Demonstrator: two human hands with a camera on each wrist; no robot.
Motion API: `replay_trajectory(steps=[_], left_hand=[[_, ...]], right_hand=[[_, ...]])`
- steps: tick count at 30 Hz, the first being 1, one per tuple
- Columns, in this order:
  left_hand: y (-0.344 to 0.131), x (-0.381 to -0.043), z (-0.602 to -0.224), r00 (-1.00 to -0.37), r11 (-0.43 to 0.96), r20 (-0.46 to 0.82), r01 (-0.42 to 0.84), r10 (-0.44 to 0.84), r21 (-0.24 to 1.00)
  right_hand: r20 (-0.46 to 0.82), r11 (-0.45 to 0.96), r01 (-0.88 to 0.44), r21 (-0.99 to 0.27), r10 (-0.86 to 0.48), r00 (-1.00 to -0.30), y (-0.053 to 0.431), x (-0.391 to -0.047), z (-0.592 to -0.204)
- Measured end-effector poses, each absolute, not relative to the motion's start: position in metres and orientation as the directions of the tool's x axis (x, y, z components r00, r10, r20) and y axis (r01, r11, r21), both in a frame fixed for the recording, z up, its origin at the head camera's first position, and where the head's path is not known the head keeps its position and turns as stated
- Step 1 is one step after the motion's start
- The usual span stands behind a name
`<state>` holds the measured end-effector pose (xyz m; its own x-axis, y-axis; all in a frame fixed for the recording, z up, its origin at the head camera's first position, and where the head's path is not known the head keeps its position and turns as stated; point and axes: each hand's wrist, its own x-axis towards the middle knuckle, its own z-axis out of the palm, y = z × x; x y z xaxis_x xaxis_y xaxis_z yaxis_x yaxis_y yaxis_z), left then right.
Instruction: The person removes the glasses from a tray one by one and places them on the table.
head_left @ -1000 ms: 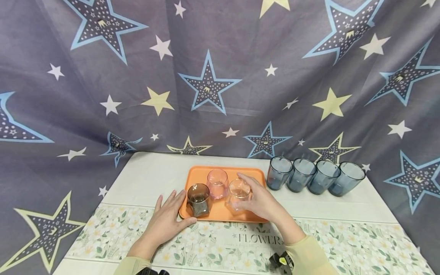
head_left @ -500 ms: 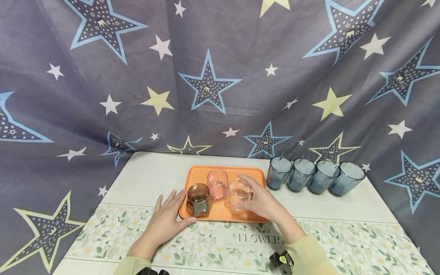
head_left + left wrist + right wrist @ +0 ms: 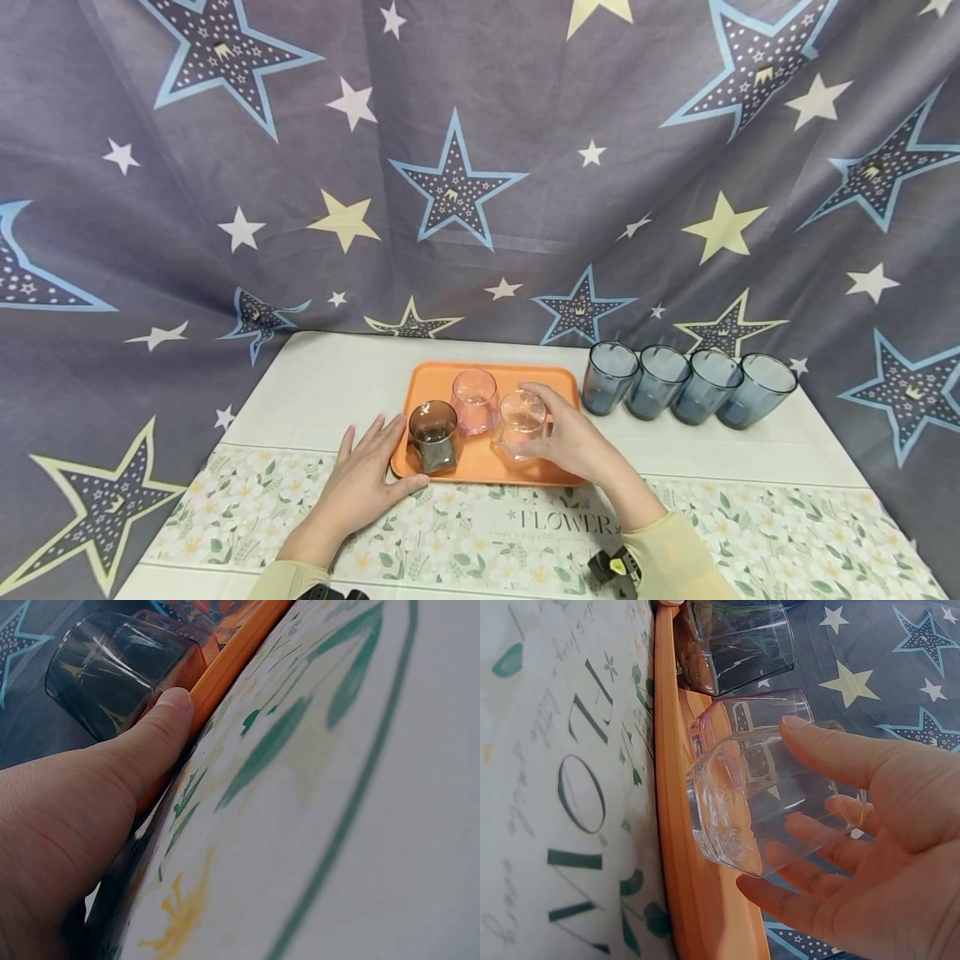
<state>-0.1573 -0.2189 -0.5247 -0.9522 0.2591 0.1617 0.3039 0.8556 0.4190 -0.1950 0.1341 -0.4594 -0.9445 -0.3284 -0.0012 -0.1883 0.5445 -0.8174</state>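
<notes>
An orange tray [image 3: 431, 381] carries three short tumblers in the head view. My left hand [image 3: 363, 482] rests at the tray's front left corner, its fingers along the side and its thumb at the front rim. Just beside it stands a smoky brown tumbler [image 3: 435, 446], seen near the thumb [image 3: 163, 727] in the left wrist view. A pink tumbler [image 3: 475, 404] stands behind, between the other two. My right hand [image 3: 573, 437] holds a clear tumbler [image 3: 727, 802] at the tray's right part, thumb on one side and fingers curled round the other. The clear tumbler is upright.
Several blue-grey glasses [image 3: 660, 383] stand in a row right of the tray, the nearest close to its right edge. A floral runner [image 3: 750, 525] lies along the front of the white table. A star-patterned cloth [image 3: 480, 275] hangs behind.
</notes>
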Motion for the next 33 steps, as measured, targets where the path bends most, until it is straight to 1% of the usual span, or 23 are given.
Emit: replay_trajectory(steps=[12,18,23,33], left_hand=[[-0.218,-0.157,-0.525,-0.951,0.855,0.167,0.307,0.260,0.418],[-0.218,-0.158,-0.527,-0.950,0.856,0.169,0.309,0.261,0.414],[-0.218,-0.159,-0.528,-0.950,0.854,0.170,0.311,0.262,0.417],[-0.219,-0.158,-0.528,-0.951,0.859,0.170,0.306,0.257,0.412]], right_hand=[[0.023,0.522,-0.183,-0.833,-0.297,-0.955,0.133,-0.194,-0.460],[0.027,0.537,-0.170,-0.826,-0.264,-0.964,0.134,-0.191,-0.456],[0.045,0.559,-0.185,-0.808,-0.255,-0.966,0.136,-0.187,-0.449],[0.063,0.532,-0.192,-0.825,-0.251,-0.966,0.153,-0.180,-0.444]])
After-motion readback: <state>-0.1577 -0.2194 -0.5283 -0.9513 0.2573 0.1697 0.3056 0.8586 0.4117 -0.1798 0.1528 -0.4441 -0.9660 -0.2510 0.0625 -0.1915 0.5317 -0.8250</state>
